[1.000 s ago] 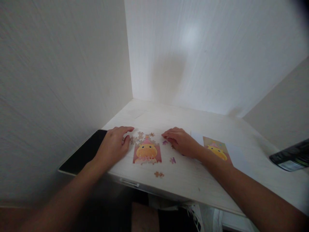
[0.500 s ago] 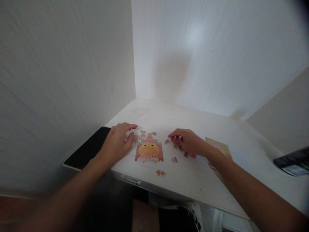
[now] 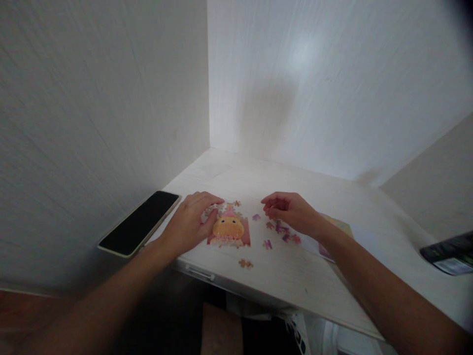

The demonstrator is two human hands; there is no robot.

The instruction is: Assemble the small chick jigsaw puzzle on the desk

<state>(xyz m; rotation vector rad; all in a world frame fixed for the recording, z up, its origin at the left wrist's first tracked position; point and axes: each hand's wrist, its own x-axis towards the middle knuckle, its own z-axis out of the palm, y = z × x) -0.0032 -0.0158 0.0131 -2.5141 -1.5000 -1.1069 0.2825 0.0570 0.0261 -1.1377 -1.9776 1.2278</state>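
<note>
A partly joined jigsaw puzzle [image 3: 228,230] lies flat on the white table, showing a yellow cartoon animal with a pink hat. My left hand [image 3: 192,219] is at its left side, thumb and fingers apart, covering the upper left edge and some loose pieces there. Over the loose pieces to the right hovers my right hand [image 3: 290,209], fingers loosely curled and thumb apart, with nothing visible between them. Below it are several purple and orange puzzle pieces [image 3: 285,237]. One purple piece [image 3: 256,217] lies between the hands. Two orange pieces [image 3: 246,264] sit near the front edge.
A black-screened phone [image 3: 140,224] lies at the table's left edge by the wall. Under my right forearm is a printed picture card [image 3: 336,227] on white paper. A dark container [image 3: 449,254] lies at the far right. White walls [image 3: 236,113] enclose the table.
My left hand has moved right, onto the puzzle's left edge, uncovering more of the phone. My right hand has shifted slightly right, and its fingers have come away from the loose pieces.
</note>
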